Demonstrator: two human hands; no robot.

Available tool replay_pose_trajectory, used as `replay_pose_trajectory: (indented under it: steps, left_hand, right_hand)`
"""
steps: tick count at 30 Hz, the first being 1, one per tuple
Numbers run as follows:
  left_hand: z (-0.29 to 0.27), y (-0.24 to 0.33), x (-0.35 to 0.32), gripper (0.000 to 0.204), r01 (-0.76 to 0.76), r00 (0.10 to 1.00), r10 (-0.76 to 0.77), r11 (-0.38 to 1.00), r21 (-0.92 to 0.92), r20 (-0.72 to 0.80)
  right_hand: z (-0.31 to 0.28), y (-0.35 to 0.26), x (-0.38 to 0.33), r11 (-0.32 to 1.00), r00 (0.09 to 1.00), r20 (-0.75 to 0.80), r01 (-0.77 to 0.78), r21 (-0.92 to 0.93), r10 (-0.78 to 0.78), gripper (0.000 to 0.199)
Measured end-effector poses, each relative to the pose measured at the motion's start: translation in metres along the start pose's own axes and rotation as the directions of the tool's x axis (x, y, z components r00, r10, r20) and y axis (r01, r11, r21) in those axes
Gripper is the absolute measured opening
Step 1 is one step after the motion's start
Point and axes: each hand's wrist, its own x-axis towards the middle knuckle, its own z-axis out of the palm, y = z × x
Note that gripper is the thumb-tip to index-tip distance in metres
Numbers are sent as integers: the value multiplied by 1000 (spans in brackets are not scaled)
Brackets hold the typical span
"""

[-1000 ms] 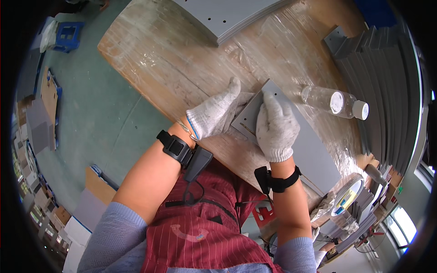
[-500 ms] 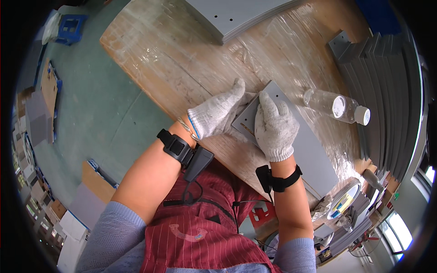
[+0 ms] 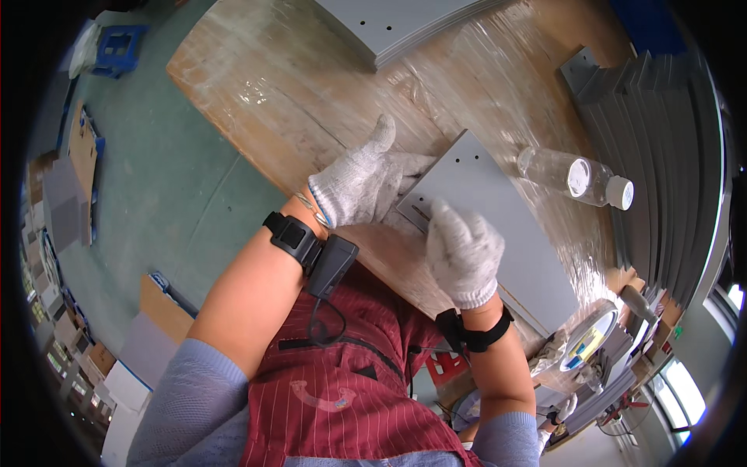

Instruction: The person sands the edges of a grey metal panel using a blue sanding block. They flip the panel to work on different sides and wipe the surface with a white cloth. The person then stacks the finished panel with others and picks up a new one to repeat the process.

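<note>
A flat grey metal panel [image 3: 506, 233] with small holes lies on the plastic-wrapped wooden table [image 3: 288, 86]. My left hand [image 3: 362, 183], in a white knit glove, rests at the panel's near left corner, fingers spread on the table and touching the panel's edge. My right hand [image 3: 461, 253], also gloved, presses down on the panel's near edge with the fingers curled. Each wrist wears a black strap, the left one with a small black device on a cable.
A clear plastic bottle [image 3: 576, 177] with a white cap lies just beyond the panel. A stack of grey sheets [image 3: 405, 23] sits at the table's far end, and grey metal parts [image 3: 654, 124] are stacked at the right. A tape roll [image 3: 587, 342] lies near the right edge.
My right hand has slid back from the middle of the panel to its near edge. My left hand stays at the panel's left corner.
</note>
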Motion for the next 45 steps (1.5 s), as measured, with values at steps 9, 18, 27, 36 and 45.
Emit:
replay_pose_trajectory:
  steps: [9, 18, 27, 36, 45]
  left_hand:
    - [5, -7, 1, 91, -1, 998, 3, 1000, 30, -67]
    - [25, -23, 8, 38, -33, 919, 260, 799, 600, -296]
    - [24, -24, 6, 39, -51, 921, 281, 776, 629, -271]
    - [25, -24, 6, 45, -28, 920, 259, 792, 610, -293]
    - [32, -19, 9, 50, 33, 912, 243, 759, 650, -331]
  right_hand:
    - [6, -16, 3, 904, 909, -146, -349, 245, 390, 20]
    - [25, -8, 37, 681, 639, -259, -722, 125, 725, 23]
    - [34, -6, 33, 724, 670, -311, -684, 94, 674, 22]
    - [26, 1, 20, 706, 631, -403, -705, 57, 663, 16]
    - [25, -16, 21, 738, 696, -322, -674, 12, 641, 27]
